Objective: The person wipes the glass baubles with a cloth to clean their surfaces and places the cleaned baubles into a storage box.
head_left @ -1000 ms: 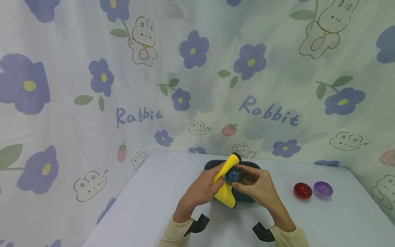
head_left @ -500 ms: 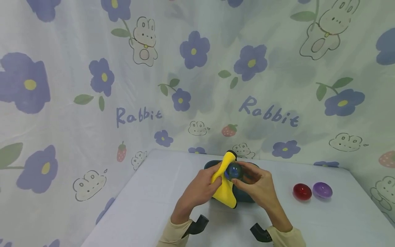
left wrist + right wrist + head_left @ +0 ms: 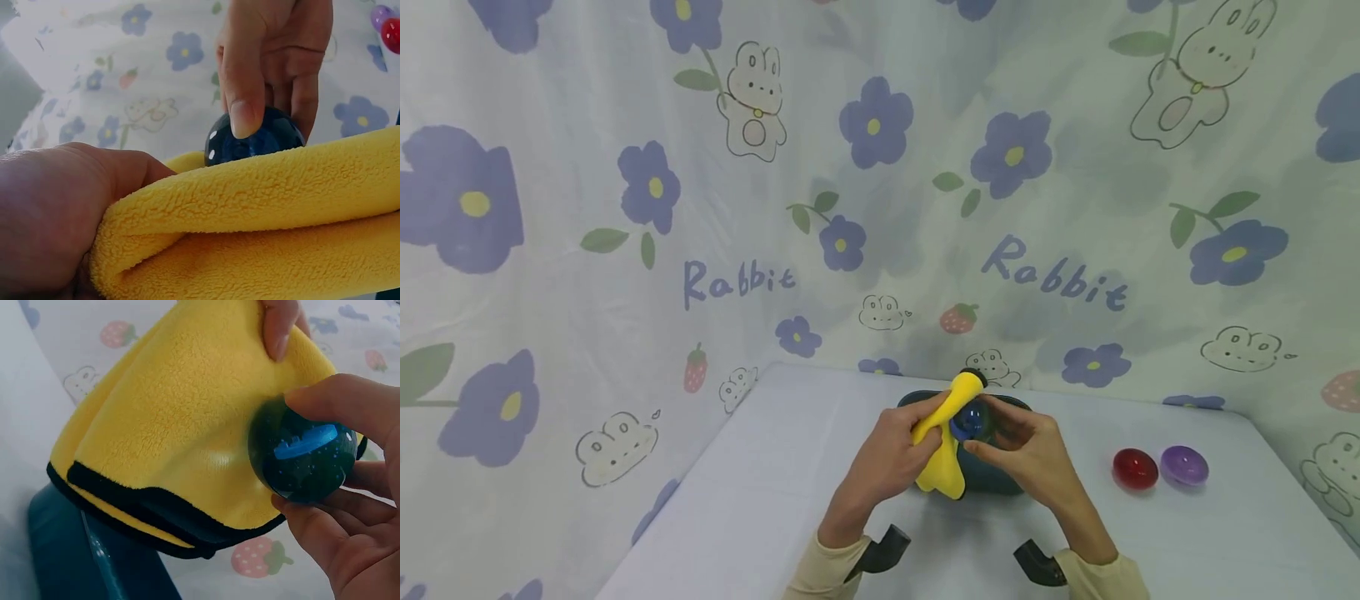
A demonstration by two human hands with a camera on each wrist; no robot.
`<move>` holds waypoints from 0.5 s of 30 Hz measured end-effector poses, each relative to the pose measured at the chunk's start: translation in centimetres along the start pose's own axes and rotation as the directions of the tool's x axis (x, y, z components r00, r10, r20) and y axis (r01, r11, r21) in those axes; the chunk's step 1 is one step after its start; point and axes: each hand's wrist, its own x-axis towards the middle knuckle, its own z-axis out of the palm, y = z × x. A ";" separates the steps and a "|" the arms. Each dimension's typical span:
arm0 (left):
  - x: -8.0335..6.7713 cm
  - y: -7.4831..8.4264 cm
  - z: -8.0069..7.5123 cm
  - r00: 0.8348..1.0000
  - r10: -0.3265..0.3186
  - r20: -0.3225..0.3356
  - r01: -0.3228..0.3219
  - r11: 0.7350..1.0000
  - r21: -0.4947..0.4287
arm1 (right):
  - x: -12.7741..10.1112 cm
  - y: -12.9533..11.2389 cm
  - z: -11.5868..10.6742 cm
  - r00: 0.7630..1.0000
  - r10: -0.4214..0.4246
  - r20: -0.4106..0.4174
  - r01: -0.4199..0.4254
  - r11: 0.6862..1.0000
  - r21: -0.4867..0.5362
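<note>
left hand point(image 3: 891, 458) fingers curled gripping, right hand point(image 3: 1026, 454) fingertips pinching

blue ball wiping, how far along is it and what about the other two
In hand: the right hand pinches the dark blue ball while the left hand presses a yellow cloth against it, above a dark teal tray. Nothing looks finished: no ball can be seen in the tray. Left: the red ball and purple ball sit untouched on the table.

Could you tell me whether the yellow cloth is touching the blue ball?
Touching: the right wrist view shows the yellow cloth pressed against the blue ball.
</note>
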 end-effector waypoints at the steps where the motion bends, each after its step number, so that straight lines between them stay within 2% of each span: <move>1: 0.0 0.0 0.0 1.000 0.007 -0.009 -0.007 1.000 -0.001 | 0.0 -0.1 0.0 1.000 0.011 0.013 -0.011 1.000 -0.005; 7: 0.0 0.0 0.1 0.998 0.043 -0.039 -0.043 0.999 -0.003 | -0.1 -0.3 0.1 0.998 0.033 0.060 -0.030 0.998 -0.062; 15: 0.3 -0.4 0.3 0.998 0.052 -0.026 -0.052 0.999 -0.003 | -0.3 -0.5 0.0 0.994 0.006 0.107 -0.002 0.999 -0.040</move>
